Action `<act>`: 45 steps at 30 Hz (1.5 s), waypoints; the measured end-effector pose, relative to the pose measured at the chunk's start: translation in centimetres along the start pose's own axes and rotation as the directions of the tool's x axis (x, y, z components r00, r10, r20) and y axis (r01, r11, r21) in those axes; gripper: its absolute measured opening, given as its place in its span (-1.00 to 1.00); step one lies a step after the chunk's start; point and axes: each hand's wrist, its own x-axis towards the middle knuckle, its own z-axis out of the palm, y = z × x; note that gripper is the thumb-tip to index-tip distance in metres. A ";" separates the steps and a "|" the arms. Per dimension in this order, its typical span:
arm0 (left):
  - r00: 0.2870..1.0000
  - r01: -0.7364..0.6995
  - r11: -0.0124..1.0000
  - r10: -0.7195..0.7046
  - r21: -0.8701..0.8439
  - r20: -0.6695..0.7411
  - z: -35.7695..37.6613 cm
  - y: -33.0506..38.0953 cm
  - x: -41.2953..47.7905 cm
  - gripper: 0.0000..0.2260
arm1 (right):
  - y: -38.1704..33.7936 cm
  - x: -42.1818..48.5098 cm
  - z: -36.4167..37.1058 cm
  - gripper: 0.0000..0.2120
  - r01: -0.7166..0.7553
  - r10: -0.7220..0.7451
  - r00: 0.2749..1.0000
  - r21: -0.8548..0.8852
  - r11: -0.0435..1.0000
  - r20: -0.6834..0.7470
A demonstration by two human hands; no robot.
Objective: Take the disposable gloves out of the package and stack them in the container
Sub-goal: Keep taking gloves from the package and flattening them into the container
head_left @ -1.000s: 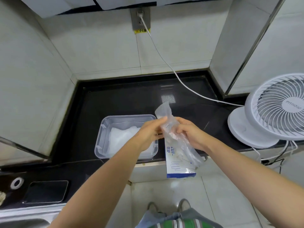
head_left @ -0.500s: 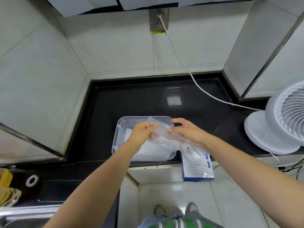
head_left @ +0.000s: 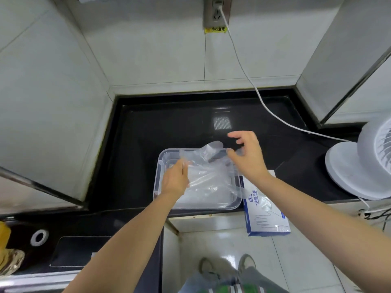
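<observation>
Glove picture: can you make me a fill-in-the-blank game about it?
1. The left hand pinches the clear glove over the container, which sits on a ____ counter.
2. The glove package lies on the container's ____ side.
3. The white cord runs from the wall socket to the ____.
Missing words: black; right; fan.
</observation>
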 end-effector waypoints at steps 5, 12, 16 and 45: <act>0.998 -0.061 0.960 0.056 0.272 0.027 0.9 -1.0 0.9 -0.76 | 0.2 -0.7 4.9 -0.75 0.105 0.006 0.835 -0.171 0.980 0.550; 0.999 -0.010 0.924 0.027 0.381 -0.038 1.4 -1.4 1.3 -0.56 | 2.6 -1.7 9.2 -0.36 0.089 0.390 0.577 -0.529 0.844 0.718; 0.945 -0.231 0.855 0.311 0.465 -0.103 2.0 0.0 1.4 -0.65 | 3.1 -1.8 10.7 -0.28 0.102 0.415 0.547 -0.550 0.829 0.727; 0.989 -0.143 0.971 0.148 0.192 -0.011 2.3 5.2 0.0 -0.82 | 3.2 0.8 -1.5 -0.84 -0.166 0.168 0.936 -0.035 0.986 0.310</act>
